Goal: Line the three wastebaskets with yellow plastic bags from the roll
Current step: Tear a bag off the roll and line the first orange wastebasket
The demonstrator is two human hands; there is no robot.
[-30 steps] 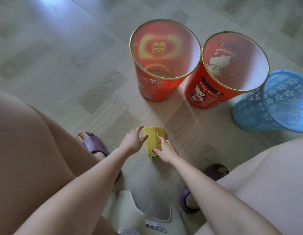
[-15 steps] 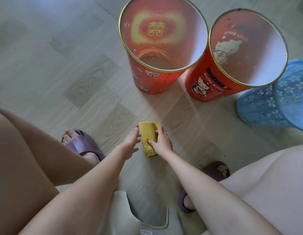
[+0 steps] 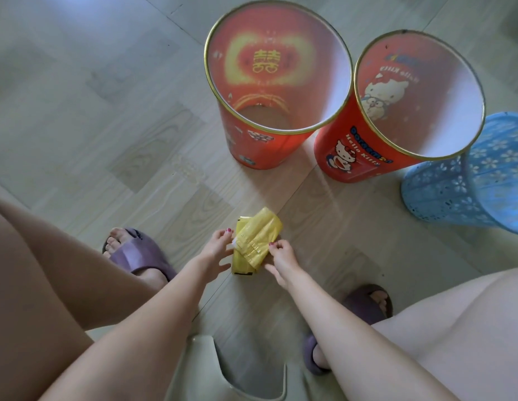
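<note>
There were three wastebaskets in the upper right of the frame. Two were red and one was blue. The red wastebasket with the gold sign [image 3: 276, 82] stood near the top middle. The red cat wastebasket [image 3: 408, 105] stood just right of it, and their rims looked to touch. The blue wastebasket [image 3: 466, 180] stood at the right edge, partly behind the cat one. None had a bag in it.

There was one yellow bag roll [image 3: 256, 241] in the middle of the frame, on the wood floor [image 3: 107, 111]. There were two hands. The left hand [image 3: 215, 253] pinched the roll's left side with its fingertips. The right hand [image 3: 282, 257] pinched the loose bag end on the right side with curled fingers.

There were two purple slippers [image 3: 136, 253], one at the left and one at the lower right.

Half a second before, the roll was wound tight. Now a bit of bag had opened off it. The baskets sat lower in the frame than before.
</note>
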